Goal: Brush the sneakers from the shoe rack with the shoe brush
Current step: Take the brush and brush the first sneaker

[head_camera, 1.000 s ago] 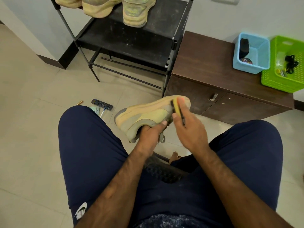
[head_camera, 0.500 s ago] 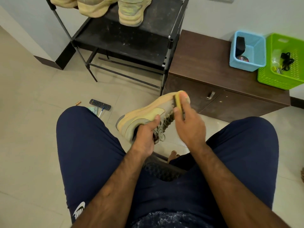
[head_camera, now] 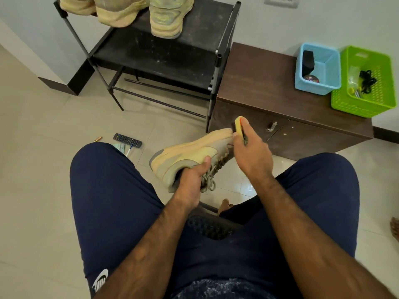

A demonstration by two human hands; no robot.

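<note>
Tan suede covers the sneaker, which is held above the floor between the knees, its toe pointed away toward the brown cabinet. It is gripped at the collar by the left hand, with the thumb pressed on the outer side and the other fingers tucked into the opening, where they cannot be seen. The yellow-backed shoe brush is clasped by the right hand, whose fingers are curled round the block, and the bristles are set against the very tip of the toe. Compared with a second ago, the brush has been carried forward off the toe box to the tip, and the sneaker has been rolled so that more of the laces is shown. This shoe's upper is judged to be largely covered, while the other sneakers on the shoe rack are not yet taken up.
</note>
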